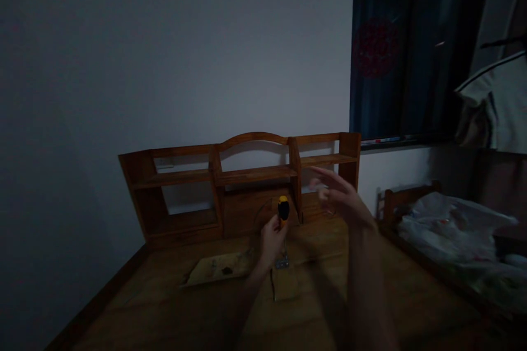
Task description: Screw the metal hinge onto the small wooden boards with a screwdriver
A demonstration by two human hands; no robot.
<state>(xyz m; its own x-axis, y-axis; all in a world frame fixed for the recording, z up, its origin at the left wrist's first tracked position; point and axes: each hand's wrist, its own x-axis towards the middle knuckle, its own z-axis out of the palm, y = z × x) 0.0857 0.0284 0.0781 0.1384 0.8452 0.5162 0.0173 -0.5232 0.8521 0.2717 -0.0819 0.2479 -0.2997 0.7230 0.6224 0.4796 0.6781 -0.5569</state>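
Observation:
My left hand (272,240) is closed round a screwdriver (283,209) with a yellow and black handle, held upright. Its tip points down at a small metal bracket (282,263) on a small wooden block (285,283) on the desk. My right hand (335,196) is raised to the right of the screwdriver, blurred, with fingers stretched out and nothing in them. A flat wooden board (218,270) lies to the left of the left hand.
A wooden desk (164,307) carries a shelf hutch (247,175) along the white wall. A dark window (395,49) is at the upper right. To the right stands a bed (453,230) with plastic bags, and clothing (498,104) hangs above it.

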